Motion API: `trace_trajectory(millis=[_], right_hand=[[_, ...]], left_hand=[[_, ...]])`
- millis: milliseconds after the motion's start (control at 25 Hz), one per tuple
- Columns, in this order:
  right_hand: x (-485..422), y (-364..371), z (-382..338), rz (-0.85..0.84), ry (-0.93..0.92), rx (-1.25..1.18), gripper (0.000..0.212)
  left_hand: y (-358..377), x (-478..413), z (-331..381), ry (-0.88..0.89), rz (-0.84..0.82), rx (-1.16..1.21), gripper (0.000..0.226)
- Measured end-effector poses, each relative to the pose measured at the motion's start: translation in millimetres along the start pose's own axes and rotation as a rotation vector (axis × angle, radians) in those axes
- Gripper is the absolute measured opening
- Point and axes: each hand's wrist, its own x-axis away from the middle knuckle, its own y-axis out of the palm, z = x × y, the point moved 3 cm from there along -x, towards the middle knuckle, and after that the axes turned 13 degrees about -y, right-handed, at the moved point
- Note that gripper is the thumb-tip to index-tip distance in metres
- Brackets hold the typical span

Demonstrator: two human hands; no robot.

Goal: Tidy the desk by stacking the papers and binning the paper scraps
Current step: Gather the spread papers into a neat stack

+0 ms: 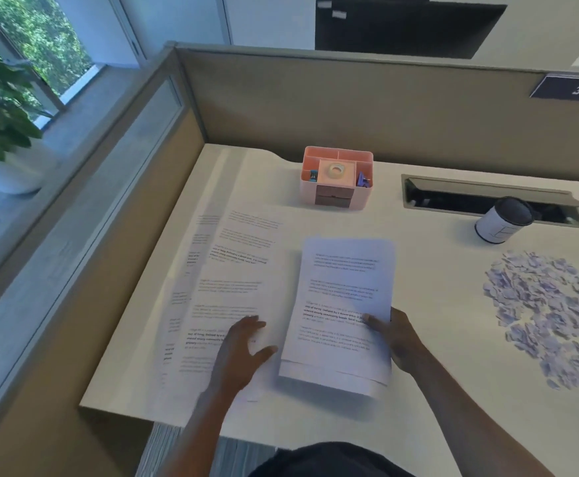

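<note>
A stack of printed papers [343, 304] lies near the middle of the white desk [436, 373]. My right hand [393, 335] grips the stack's right edge, thumb on top of the sheets. Several loose printed sheets [233, 270] lie spread out to the left of the stack. My left hand [239, 352] rests flat on those loose sheets with its fingers spread. A heap of small torn paper scraps [552, 311] covers the desk at the right.
A pink desk organiser [336, 177] with a tape roll stands at the back. A small white bin with a dark liner [503, 220] stands beside a cable slot [487, 197]. Partition walls [350, 108] close the back and left sides.
</note>
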Motion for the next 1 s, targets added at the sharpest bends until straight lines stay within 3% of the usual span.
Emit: trace_trajectory(millis=[160, 280, 400, 520, 720, 840, 1000], right_hand=[[-2.7, 1.1, 6.1, 0.035, 0.020, 0.030, 0.037], [-4.5, -1.9, 8.5, 0.027, 0.035, 0.063, 0.038], [-5.5, -11.0, 12.3, 0.009, 0.046, 0.076, 0.039], [-3.3, -15.6, 15.5, 0.015, 0.068, 0.076, 0.037], [6.0, -3.4, 14.9, 0.002, 0.046, 0.067, 0.037], [9.8, 8.8, 16.3, -0.025, 0.027, 0.089, 0.036], [13.2, 23.6, 17.2, -0.031, 0.023, 0.096, 0.034]], left_hand=[[3.1, 23.5, -46.5, 0.078, -0.156, -0.441, 0.120], [5.2, 29.3, -57.6, 0.065, -0.191, -0.546, 0.132], [4.4, 31.2, -55.6, 0.066, -0.185, -0.513, 0.125], [4.9, 32.5, -53.3, 0.102, -0.127, -0.423, 0.100], [4.7, 33.4, -23.8, 0.094, 0.055, -0.016, 0.066], [15.1, 34.7, 12.1, 0.051, 0.040, 0.120, 0.060], [49.9, 39.0, 45.5, 0.081, -0.055, 0.109, 0.056]])
